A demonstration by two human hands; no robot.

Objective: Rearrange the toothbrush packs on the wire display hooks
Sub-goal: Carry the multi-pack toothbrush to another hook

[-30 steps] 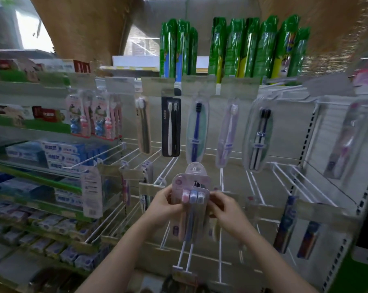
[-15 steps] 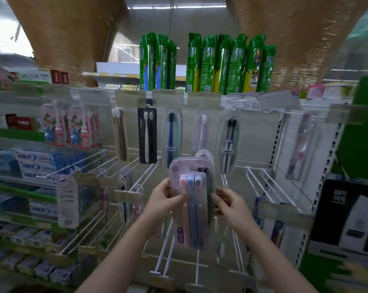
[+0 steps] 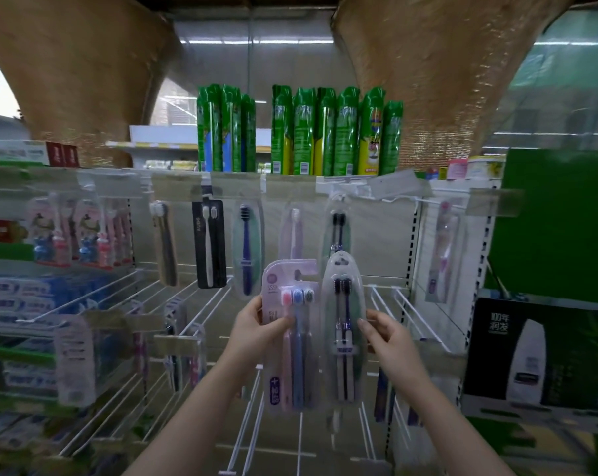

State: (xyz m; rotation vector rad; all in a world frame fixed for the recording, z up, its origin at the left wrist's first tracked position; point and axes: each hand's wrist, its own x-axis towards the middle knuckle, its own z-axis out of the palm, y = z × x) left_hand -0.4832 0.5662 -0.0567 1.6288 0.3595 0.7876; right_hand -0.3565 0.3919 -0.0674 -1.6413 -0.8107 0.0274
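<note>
Your left hand (image 3: 256, 329) pinches the left edge of a pale pink rectangular card pack of three toothbrushes with pink, blue and grey heads (image 3: 290, 338), thumb across its front and the other fingers hidden behind the card. Your right hand (image 3: 388, 338) holds a clear oval blister pack of two dark toothbrushes (image 3: 343, 331) by its right edge, thumb on the front and fingers curled behind it. The two packs stand upright side by side, their inner edges touching or overlapping; you cannot tell which. Both are held in the air in front of the white wire display hooks (image 3: 242, 438) of the lower row, whose outer ends are cut off at the bottom edge. To your left, packs on the lower hooks are blurred and sit behind clouded price tags. Further back, on the upper row of the rack, hang a black card pack with a white and a black brush (image 3: 210, 245), a clear oval pack with a navy brush (image 3: 246, 250), a pale lilac pack (image 3: 292, 235) that is hard to make out, and another oval pack of dark brushes (image 3: 337, 228), its lower half hidden by the one in your right hand. On the top shelf stand tall green spray cans (image 3: 304, 132).
</note>
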